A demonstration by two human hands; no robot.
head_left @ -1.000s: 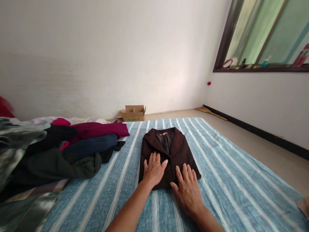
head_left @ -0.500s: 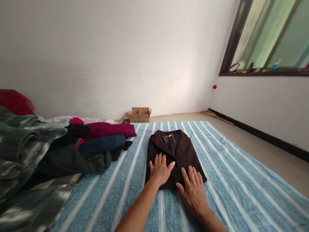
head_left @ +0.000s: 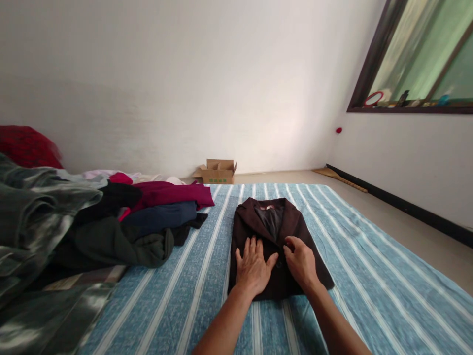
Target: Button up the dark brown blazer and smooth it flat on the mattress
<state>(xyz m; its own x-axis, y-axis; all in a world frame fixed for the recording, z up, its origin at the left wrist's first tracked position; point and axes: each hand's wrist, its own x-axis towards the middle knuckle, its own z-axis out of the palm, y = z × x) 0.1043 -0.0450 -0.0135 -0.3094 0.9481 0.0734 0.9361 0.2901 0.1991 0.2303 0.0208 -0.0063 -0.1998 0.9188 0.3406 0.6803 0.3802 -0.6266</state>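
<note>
Striped bed (head_left: pixel 369 276) fills lower frame; folded jacket (head_left: pixel 271 224) lies at center. Left hand (head_left: pixel 254 266) flat, fingers spread, pinning it; right hand (head_left: pixel 301 261) curled w/ fingertips on the front, prob. smoothing. Clothes pile (head_left: pixel 121 222) at left.

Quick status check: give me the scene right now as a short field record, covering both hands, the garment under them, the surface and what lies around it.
left hand: flat, palm down, fingers spread on the jacket front
right hand: on the jacket's right half, fingers curled at the lapel edge
folded dark brown jacket: compact rectangle, collar towards the far wall, lining showing at the neck
surface: blue striped sheet, jacket lying on it
pile of clothes: beside the jacket on the left-hand side, apart from it
cardboard box: open, on the floor by the far wall
</note>
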